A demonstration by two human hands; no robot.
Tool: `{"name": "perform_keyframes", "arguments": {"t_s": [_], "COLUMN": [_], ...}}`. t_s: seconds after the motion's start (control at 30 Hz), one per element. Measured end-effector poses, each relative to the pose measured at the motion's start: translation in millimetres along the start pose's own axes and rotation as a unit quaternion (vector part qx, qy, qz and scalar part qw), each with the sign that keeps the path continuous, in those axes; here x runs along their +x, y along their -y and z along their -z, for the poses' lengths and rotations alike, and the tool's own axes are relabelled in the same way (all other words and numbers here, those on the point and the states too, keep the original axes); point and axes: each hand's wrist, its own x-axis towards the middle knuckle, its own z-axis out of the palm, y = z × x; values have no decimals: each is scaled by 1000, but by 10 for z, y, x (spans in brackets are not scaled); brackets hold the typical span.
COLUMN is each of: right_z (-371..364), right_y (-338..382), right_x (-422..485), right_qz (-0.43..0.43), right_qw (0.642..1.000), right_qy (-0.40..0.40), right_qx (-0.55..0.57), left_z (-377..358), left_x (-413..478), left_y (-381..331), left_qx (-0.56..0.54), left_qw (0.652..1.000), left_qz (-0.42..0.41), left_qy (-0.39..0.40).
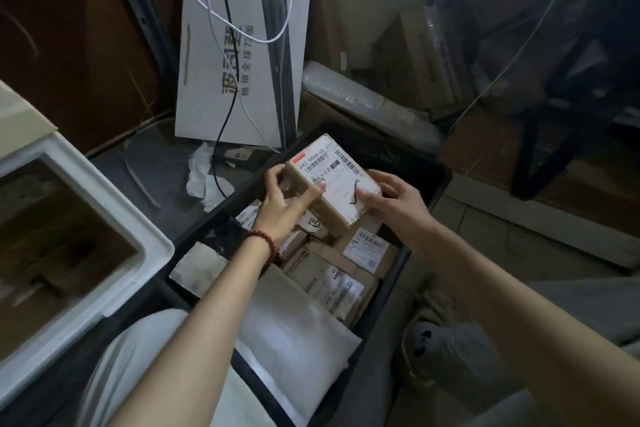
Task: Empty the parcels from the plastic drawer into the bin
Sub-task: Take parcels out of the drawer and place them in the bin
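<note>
A brown cardboard parcel with a white shipping label is held above the black bin. My left hand grips its left end, thumb over the label. My right hand grips its right end. Below it the bin holds several labelled cardboard parcels and a white padded mailer. The white plastic drawer stands open at the left, its inside dim, with brown shapes in it.
A white printed cardboard sheet leans against a metal post behind the bin, with white and black cables hanging over it. Crumpled paper lies on the grey floor. Cartons and bubble wrap are stacked at the back right. My knees flank the bin.
</note>
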Motion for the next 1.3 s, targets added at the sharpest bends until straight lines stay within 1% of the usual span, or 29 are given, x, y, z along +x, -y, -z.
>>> {"name": "perform_keyframes", "arguments": {"t_s": [0.07, 0.13, 0.23, 0.37, 0.5, 0.57, 0.63, 0.77, 0.93, 1.0, 1.03, 1.1, 1.17, 1.2, 1.3], "right_z": [63, 123, 159, 140, 53, -17, -94, -210, -347, -416, -453, -532, -608, -644, -717], "right_y": [-19, -53, -130, -264, -411, -492, -575, -702, -709, -694, -687, -664, -650, -649, -653], "right_x": [91, 161, 251, 399, 561, 622, 659, 703, 733, 724, 722, 718, 711, 707, 685], "right_qz": [-14, -41, -68, -88, -95, -97, -97, -100, -69, -51, -45, -41, -38, -33, -14], "right_qw": [998, 994, 989, 982, 986, 988, 991, 994, 993, 991, 990, 985, 974, 967, 952], "right_qy": [-53, -79, -92, -118, -116, -109, -88, -47, 20, 34, 41, 62, 92, 108, 133], "right_qx": [25, 66, 98, 115, 78, 55, 39, 15, -90, -117, -124, -155, -206, -229, -276], "left_z": [-53, -120, -218, -278, -251, -223, -214, -221, -146, -102, -76, -22, 24, 42, 95], "left_x": [138, 244, 385, 553, 697, 758, 814, 865, 854, 846, 839, 824, 799, 785, 752], "left_y": [-50, -68, -34, 101, 231, 295, 375, 514, 652, 686, 698, 722, 740, 751, 782], "left_qx": [21, 49, 65, 144, 177, 185, 201, 288, 305, 353, 389, 469, 526, 539, 553], "left_qw": [1000, 999, 998, 988, 980, 978, 977, 958, 952, 936, 921, 880, 842, 832, 824], "left_qz": [5, -1, -5, -19, -22, -24, -20, -5, 10, -5, -21, -55, -77, -82, -84], "left_qy": [-5, -7, -18, -45, -88, -93, -63, -5, -1, -15, -26, -55, -90, -100, -88]}}
